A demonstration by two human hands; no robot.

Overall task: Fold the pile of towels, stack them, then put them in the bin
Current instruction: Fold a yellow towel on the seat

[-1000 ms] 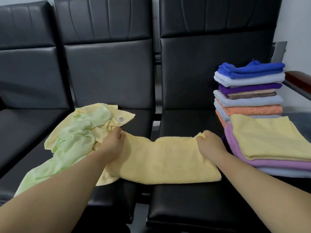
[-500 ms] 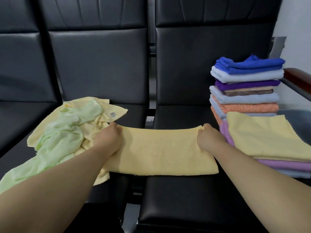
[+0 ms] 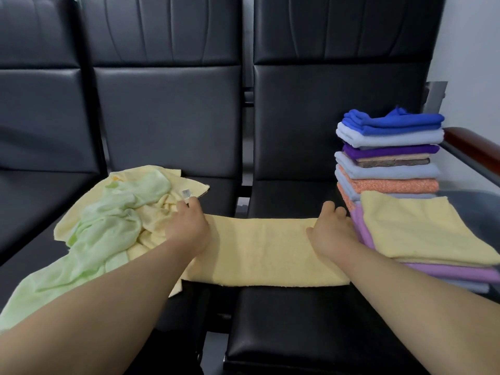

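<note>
Head view: both hands lie palm down on a folded yellow towel (image 3: 270, 250), a long strip that bridges the gap between two black padded seats (image 3: 297, 326). The left hand (image 3: 186, 228) presses the strip's left end, its fingers mostly straightened and reaching to the far edge, right against the unfolded pile. The right hand (image 3: 330, 228) presses the right end in the same way, fingers stretched forward and nothing gripped.

The unfolded pile sits on the left seat: a crumpled pale green towel (image 3: 108, 226) lies over a rumpled yellow one (image 3: 81, 212) that has a small white label (image 3: 186, 192) close to the left fingertips. On the right seat a tall stack of folded towels (image 3: 389, 158) stands near the backrest, blue on top, with pale blue, purple, brown and orange below. In front of it, just beside the right hand, is a lower stack topped by a flat yellow towel (image 3: 427, 228) over lilac ones (image 3: 460, 272). A wooden armrest (image 3: 476, 147) and a pale wall (image 3: 473, 50) close off the right side.
</note>
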